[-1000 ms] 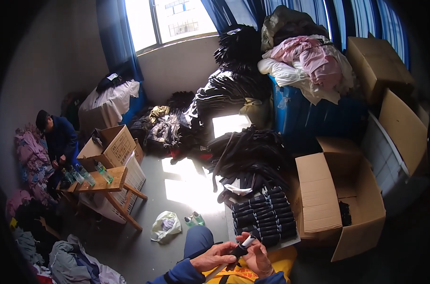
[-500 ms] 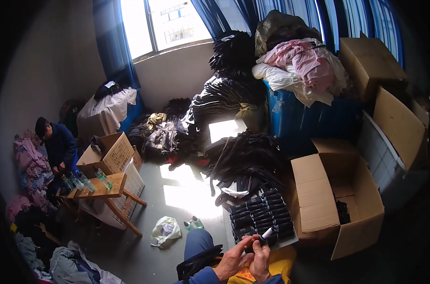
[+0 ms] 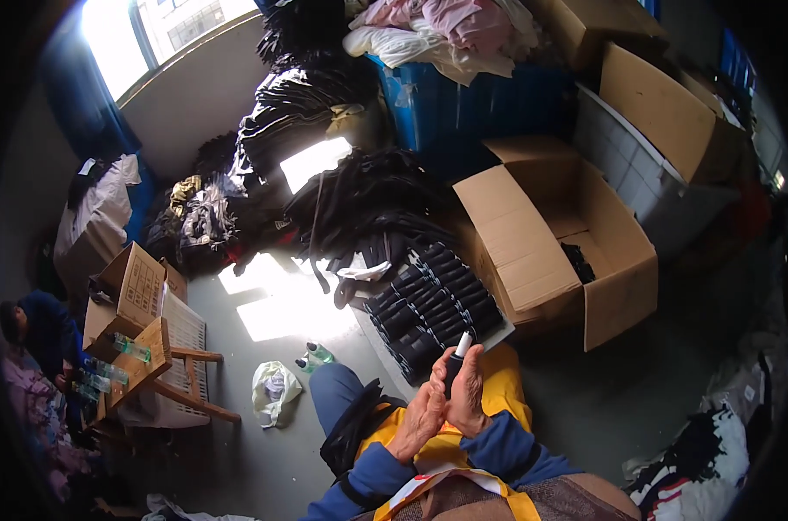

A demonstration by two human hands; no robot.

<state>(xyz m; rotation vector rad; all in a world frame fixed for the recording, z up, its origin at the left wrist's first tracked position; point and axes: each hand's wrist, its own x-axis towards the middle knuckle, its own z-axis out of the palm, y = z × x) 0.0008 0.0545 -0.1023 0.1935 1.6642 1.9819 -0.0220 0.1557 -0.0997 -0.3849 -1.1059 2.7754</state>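
Above my lap, my left hand (image 3: 422,417) and my right hand (image 3: 470,395) press together around a dark roll (image 3: 451,372), apparently black fabric. A white stick end (image 3: 464,344) pokes out of its top. Both hands have their fingers close together, with the roll between them. Just beyond them, rows of rolled black bundles (image 3: 433,300) cover a pale board (image 3: 384,354) on the floor. Black fabric strips (image 3: 352,441) hang over my left thigh, beside the yellow cloth (image 3: 502,386) on my lap. More loose black strips (image 3: 368,195) lie heaped behind the bundles.
An open cardboard box (image 3: 533,252) stands right of the bundles, before a grey bin (image 3: 628,143) and a blue bin (image 3: 481,100). Left are a white plastic bag (image 3: 272,395), bottles (image 3: 314,356), a wooden bench (image 3: 155,360) and a seated person (image 3: 42,334).
My view has swung right and down, so the room sits farther left and higher. The roll now stands more upright between my hands, and more of my forearms shows.
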